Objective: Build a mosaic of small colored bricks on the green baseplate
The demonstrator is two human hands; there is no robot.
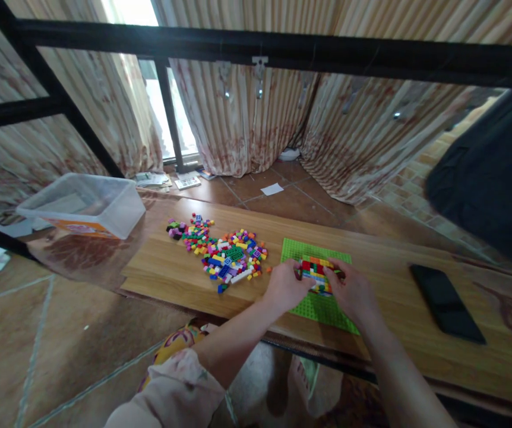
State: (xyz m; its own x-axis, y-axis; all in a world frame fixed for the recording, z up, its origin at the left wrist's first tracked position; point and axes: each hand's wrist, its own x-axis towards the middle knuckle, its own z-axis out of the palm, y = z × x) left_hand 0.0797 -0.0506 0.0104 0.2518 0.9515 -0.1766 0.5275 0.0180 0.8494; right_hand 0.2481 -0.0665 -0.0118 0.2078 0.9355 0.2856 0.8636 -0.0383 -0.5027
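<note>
A green baseplate (298, 248) lies on the wooden table, with a small build of red, yellow, orange and green bricks (316, 268) stuck on its middle. My left hand (285, 286) rests at the left side of that build, fingers curled against it. My right hand (353, 290) is at the build's right side, fingers bent and pressing on the bricks. Whether either hand pinches a loose brick is hidden by the fingers. A heap of loose coloured bricks (224, 252) lies to the left of the plate.
A clear plastic tub (84, 205) stands at the table's far left. A black phone (446, 303) lies flat to the right. The wooden table (176, 273) edge is just under my forearms. Curtains and black bars stand behind; papers lie on the tiled floor.
</note>
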